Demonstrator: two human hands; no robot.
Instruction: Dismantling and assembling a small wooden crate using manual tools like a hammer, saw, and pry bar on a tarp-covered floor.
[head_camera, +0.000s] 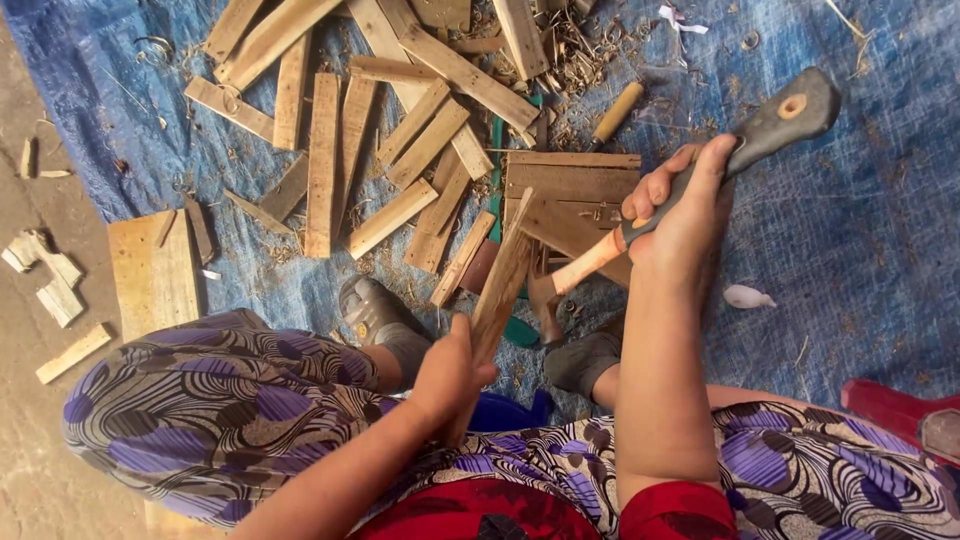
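Blue tarp (860, 230) littered with wooden slats (322, 160) and shavings lies underfoot. Left hand (450, 375) is clenched around a narrow wood strip (503, 280), held upright between the knees. Right hand (685, 215), arm raised, grips a hatchet (690, 185) whose head angles down just beside the strip.

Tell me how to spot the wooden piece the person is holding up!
Start at the blue tarp strewn with flat wooden slats. Near its lower middle, between the person's knees, the left hand grips one wooden strip. Unlike the slats lying flat, it stands up on end, beside the hatchet in the right hand.
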